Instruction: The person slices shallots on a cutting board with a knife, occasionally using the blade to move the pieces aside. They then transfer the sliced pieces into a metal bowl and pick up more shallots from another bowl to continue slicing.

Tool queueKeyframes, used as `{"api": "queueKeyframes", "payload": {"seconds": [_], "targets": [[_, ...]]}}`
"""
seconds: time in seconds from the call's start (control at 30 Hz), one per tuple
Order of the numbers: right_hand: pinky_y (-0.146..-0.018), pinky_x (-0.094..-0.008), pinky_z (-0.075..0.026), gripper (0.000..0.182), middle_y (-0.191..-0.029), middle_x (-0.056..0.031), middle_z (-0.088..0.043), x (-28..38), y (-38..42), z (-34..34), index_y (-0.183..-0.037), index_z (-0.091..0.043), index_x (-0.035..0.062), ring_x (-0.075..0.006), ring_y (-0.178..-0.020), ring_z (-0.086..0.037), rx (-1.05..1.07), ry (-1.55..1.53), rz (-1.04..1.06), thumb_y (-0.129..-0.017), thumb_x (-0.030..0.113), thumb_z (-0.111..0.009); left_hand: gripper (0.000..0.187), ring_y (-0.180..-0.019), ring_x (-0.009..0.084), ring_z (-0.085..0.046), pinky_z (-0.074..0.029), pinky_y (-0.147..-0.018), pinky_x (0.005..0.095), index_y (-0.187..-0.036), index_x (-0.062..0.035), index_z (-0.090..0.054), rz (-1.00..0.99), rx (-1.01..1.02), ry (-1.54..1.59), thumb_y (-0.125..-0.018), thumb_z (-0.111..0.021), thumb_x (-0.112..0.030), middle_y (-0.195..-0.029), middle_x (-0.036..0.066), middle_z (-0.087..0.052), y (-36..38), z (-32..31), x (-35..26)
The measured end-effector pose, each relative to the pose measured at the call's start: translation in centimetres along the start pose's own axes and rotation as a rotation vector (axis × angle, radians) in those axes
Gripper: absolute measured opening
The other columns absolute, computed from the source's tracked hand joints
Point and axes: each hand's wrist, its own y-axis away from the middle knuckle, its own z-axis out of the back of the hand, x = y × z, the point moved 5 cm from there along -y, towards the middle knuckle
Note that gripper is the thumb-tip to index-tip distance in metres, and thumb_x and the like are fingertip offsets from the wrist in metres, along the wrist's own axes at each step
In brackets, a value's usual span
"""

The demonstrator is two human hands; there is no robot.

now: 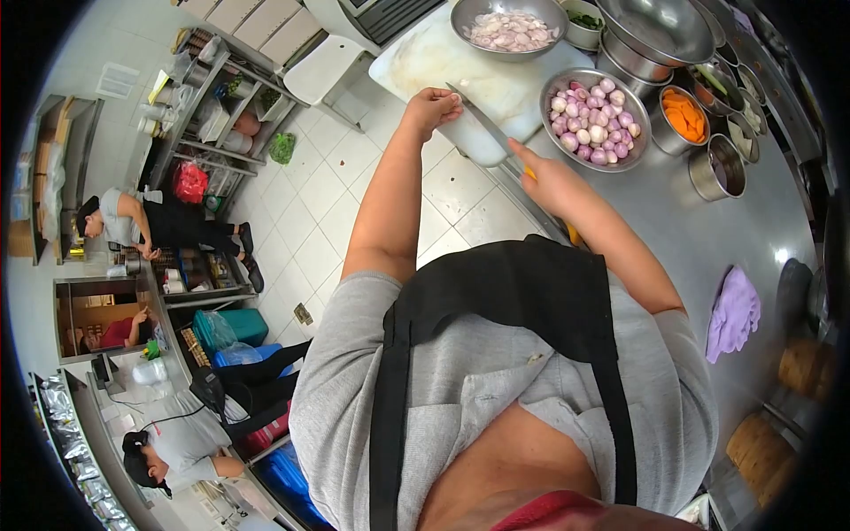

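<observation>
My right hand (556, 184) grips a kitchen knife (479, 115) by its yellow handle. The blade slants up and left across the near edge of the white cutting board (409, 69). By the blade's tip is my left hand (432, 111), its fingers curled together; whatever they hold, if anything, is too small to make out. A metal bowl of peeled shallots (595, 119) stands to the right of the blade. Sliced shallots (512, 32) fill another metal bowl (464, 40) at the board's far side.
The steel counter (660, 208) carries a container of cut carrots (683, 118), a metal pot (715, 171), stacked bowls (657, 31) and a purple glove (733, 311). Across the tiled floor, two people (133, 217) (181, 434) stand by shelving; another person (119, 333) appears through an opening.
</observation>
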Motion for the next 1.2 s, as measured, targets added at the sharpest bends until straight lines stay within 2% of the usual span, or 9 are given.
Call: {"api": "queueKeyframes", "payload": {"seconds": [0.37, 0.63, 0.77, 0.83, 0.97, 1.17, 1.2], "targets": [[-0.065, -0.0435, -0.047, 0.065, -0.073, -0.0222, -0.059, 0.3, 0.0, 0.0, -0.145, -0.026, 0.0251, -0.0346, -0.065, -0.059, 0.026, 0.032, -0.037, -0.085, 0.014, -0.049, 0.030, -0.090, 0.0226, -0.064, -0.053, -0.082, 0.0319, -0.104, 0.0029, -0.052, 0.027, 0.013, -0.039, -0.083, -0.068, -0.011, -0.098, 0.013, -0.063, 0.1, -0.3, -0.6], [-0.062, -0.0418, -0.045, 0.064, -0.070, -0.0213, -0.057, -0.2, -0.1, 0.0, -0.144, -0.028, 0.0250, -0.0327, -0.062, -0.057, -0.006, -0.041, -0.021, -0.085, 0.015, -0.051, 0.023, -0.082, 0.0230, -0.065, -0.054, -0.077, 0.0315, -0.092, 0.0001, -0.051, -0.049, 0.012, -0.112, -0.081, -0.069, -0.011, -0.093, 0.014, -0.063, -0.1, -0.2, -0.7], [-0.062, -0.0413, -0.044, 0.063, -0.070, -0.0217, -0.056, -0.1, 0.6, 0.0, -0.144, -0.029, 0.0249, -0.0323, -0.061, -0.056, -0.053, -0.072, 0.028, -0.085, 0.013, -0.051, 0.022, -0.081, 0.0234, -0.066, -0.055, -0.074, 0.0317, -0.091, 0.0004, -0.051, -0.040, -0.027, -0.090, -0.081, -0.068, -0.009, -0.091, 0.014, -0.064, -0.3, -0.2, -0.5], [-0.065, -0.0446, -0.047, 0.062, -0.071, -0.0221, -0.060, 0.5, 1.2, 0.3, -0.143, -0.031, 0.0193, -0.0346, -0.066, -0.060, -0.036, -0.008, 0.000, -0.085, 0.012, -0.050, 0.021, -0.080, 0.0242, -0.066, -0.055, -0.072, 0.0321, -0.092, 0.0009, -0.051, -0.017, -0.043, -0.096, -0.081, -0.067, -0.008, -0.090, 0.015, -0.064, -0.5, -0.2, -0.3], [-0.063, -0.0451, -0.046, 0.062, -0.068, -0.0216, -0.059, 0.9, 2.0, 0.5, -0.143, -0.031, 0.0188, -0.0344, -0.063, -0.059, -0.064, 0.010, 0.021, -0.085, 0.012, -0.050, 0.021, -0.080, 0.0247, -0.067, -0.056, -0.071, 0.0325, -0.092, 0.0010, -0.050, -0.022, -0.038, -0.105, -0.081, -0.066, -0.007, -0.090, 0.015, -0.064, -0.8, -0.2, -0.2], [-0.064, -0.0455, -0.046, 0.061, -0.071, -0.0229, -0.059, 0.9, 1.6, 0.5, -0.142, -0.032, 0.0177, -0.0356, -0.065, -0.059, -0.073, 0.015, 0.040, -0.084, 0.011, -0.050, 0.022, -0.081, 0.0239, -0.066, -0.056, -0.073, 0.0320, -0.092, 0.0012, -0.050, -0.009, -0.057, -0.109, -0.082, -0.067, -0.009, -0.092, 0.016, -0.065, -0.5, -0.4, -0.6], [-0.064, -0.0455, -0.046, 0.061, -0.072, -0.0231, -0.059, 1.2, 1.1, 0.3, -0.142, -0.033, 0.0176, -0.0358, -0.066, -0.058, -0.077, 0.019, 0.046, -0.084, 0.010, -0.050, 0.021, -0.077, 0.0232, -0.067, -0.056, -0.068, 0.0308, -0.091, 0.0018, -0.050, -0.029, -0.053, -0.098, -0.082, -0.066, -0.008, -0.088, 0.016, -0.064, -0.5, -0.4, -0.6]]}}
